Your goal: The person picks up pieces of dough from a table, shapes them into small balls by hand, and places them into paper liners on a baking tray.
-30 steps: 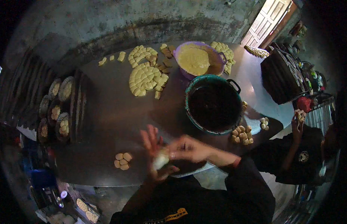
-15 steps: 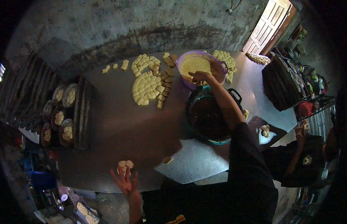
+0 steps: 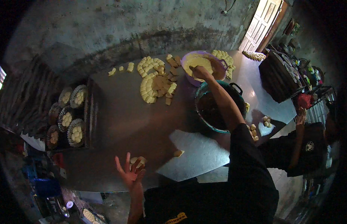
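Observation:
My left hand (image 3: 130, 171) is open at the near left of the metal table, its fingers spread over a small cluster of dough pieces (image 3: 139, 161). Those fingers partly cover the cluster. My right arm stretches across a dark, green-rimmed basin (image 3: 220, 130). At its end, my right hand (image 3: 201, 73) reaches into a purple basin (image 3: 185, 75) of pale yellow, soft-looking stuff (image 3: 197, 62). The fingers look curled and closed at the surface; what they hold is hidden. A lone dough piece (image 3: 178, 153) lies to the right of my left hand.
Many dough pieces (image 3: 147, 88) sit in groups at the table's far side. Stacked dark trays (image 3: 92, 115) at left hold dough in fluted paper cups (image 3: 75, 132). More trays (image 3: 279, 76) stand at right, near another person (image 3: 306, 145). Small dough clusters (image 3: 267, 121) lie at the right edge.
The view has shifted slightly. My right hand's fingers, earlier pointing left over the yellow stuff, are now curled down at it. My left hand stays spread by the dough cluster.

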`<state>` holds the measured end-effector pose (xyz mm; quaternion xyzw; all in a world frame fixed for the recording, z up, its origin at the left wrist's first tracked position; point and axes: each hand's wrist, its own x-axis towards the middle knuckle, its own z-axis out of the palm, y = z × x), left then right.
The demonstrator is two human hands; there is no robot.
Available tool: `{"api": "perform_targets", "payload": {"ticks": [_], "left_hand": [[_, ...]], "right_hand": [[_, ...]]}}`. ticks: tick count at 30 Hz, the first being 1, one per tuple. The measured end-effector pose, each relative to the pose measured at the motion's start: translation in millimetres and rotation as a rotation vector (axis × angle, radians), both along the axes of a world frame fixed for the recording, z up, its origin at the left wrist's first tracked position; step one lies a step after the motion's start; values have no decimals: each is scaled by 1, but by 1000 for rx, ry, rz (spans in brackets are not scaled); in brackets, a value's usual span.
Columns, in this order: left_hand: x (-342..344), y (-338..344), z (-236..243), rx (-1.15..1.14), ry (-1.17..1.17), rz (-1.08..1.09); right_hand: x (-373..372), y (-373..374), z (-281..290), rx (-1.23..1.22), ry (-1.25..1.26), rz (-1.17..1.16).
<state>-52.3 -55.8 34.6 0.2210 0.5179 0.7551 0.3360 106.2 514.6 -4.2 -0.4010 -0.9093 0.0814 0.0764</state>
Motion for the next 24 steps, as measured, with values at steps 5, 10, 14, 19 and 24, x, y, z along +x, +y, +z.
{"api": "perform_targets", "payload": {"ticks": [5, 10, 14, 19, 24], "left_hand": [[-40, -14, -18, -39, 4, -287], [-54, -26, -3, -135, -78, -364], [-64, -40, -67, 17, -381, -313], [-89, -58, -55, -60, -295, -326], [-92, -66, -67, -93, 413, -272]], "right_hand": [[-30, -72, 5, -315, 392, -71], [-86, -346, 79, -747, 307, 163], [-96, -447, 35, -1449, 591, 230], [-113, -497, 49, -931, 547, 145], [-130, -538, 22, -218, 510, 222]]}}
